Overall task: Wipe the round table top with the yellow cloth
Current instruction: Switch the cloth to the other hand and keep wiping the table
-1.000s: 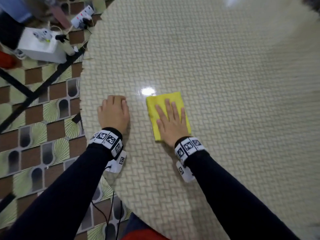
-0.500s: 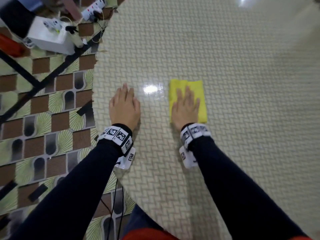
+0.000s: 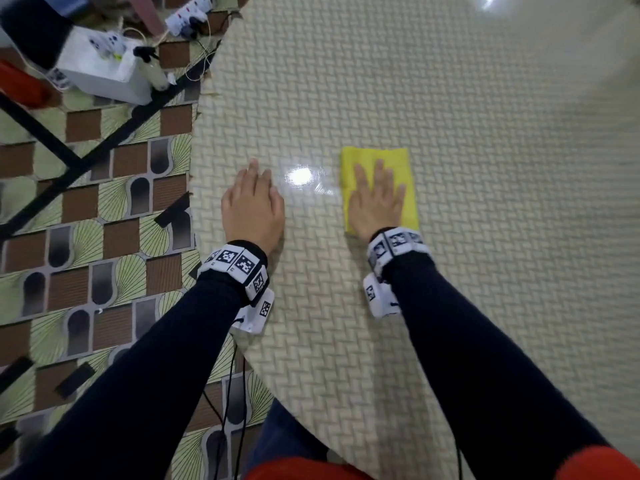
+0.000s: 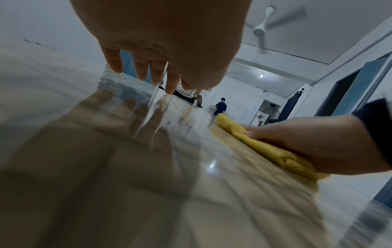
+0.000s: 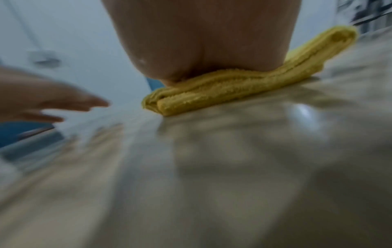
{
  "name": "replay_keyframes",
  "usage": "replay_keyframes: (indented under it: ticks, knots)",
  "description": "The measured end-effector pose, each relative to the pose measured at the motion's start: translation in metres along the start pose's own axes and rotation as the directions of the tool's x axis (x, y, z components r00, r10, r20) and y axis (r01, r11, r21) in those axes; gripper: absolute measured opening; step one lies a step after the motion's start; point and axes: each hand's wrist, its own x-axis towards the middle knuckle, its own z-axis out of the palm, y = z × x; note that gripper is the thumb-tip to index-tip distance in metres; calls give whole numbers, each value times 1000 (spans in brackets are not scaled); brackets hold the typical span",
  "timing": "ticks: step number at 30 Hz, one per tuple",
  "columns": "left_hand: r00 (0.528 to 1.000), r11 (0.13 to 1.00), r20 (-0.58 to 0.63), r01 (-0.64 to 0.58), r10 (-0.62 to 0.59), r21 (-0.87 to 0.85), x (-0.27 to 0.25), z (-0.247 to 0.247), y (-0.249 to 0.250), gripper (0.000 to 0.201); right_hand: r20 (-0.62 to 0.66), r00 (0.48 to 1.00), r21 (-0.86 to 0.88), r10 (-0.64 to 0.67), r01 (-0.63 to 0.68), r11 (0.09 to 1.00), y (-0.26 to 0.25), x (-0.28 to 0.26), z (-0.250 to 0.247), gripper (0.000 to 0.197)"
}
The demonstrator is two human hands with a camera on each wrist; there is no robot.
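Two hands on the round table top [image 3: 450, 306]; right hand [image 3: 375, 202] pressing flat, fingers straight, on the folded yellow cloth [image 3: 403, 168]; left hand [image 3: 251, 206] flat, holding nothing.

The floor [image 3: 104, 244] is tiled in brown squares and pale green fan patterns. A white box [image 3: 104, 74] sits on it beside a power strip [image 3: 188, 12] with cables, and black bars [image 3: 69, 150] cross above the tiles. In the left wrist view, white walls [image 4: 244, 94], a ceiling fan [image 4: 262, 29], a small lamp [image 4: 261, 76], dark curtains [image 4: 293, 102] and a distant person [image 4: 221, 107] show.
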Motion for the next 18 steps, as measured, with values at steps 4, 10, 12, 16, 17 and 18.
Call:
replay_keyframes:
  ticks: [4,10,12,16,17,18]
  knots:
    - [1000,1000,-16,8,-8,-5,1,1,2,44,-9,934,-56,-358,357,932,-17,-77,30,51]
    - [1000,1000,12,-12,11,27,-1,-1,5,44,-103,974,-40,-202,199,979,87,-126,29,51]
    - [1000,999,18,-24,24,30,-4,-1,7,43,-127,992,-29,-23,20,999,102,-96,13,54]
    - [999,998,11,-51,51,41,-13,1,13,43,-36,994,-3,108,-108,994,78,-30,-7,55]
    - [999,998,15,-51,50,47,-16,1,16,43,-29,997,-25,70,-71,997,67,-27,-4,55]
    - [999,998,17,-47,46,52,-19,1,20,44,-22,1000,-50,9,-10,999,56,-31,1,54]
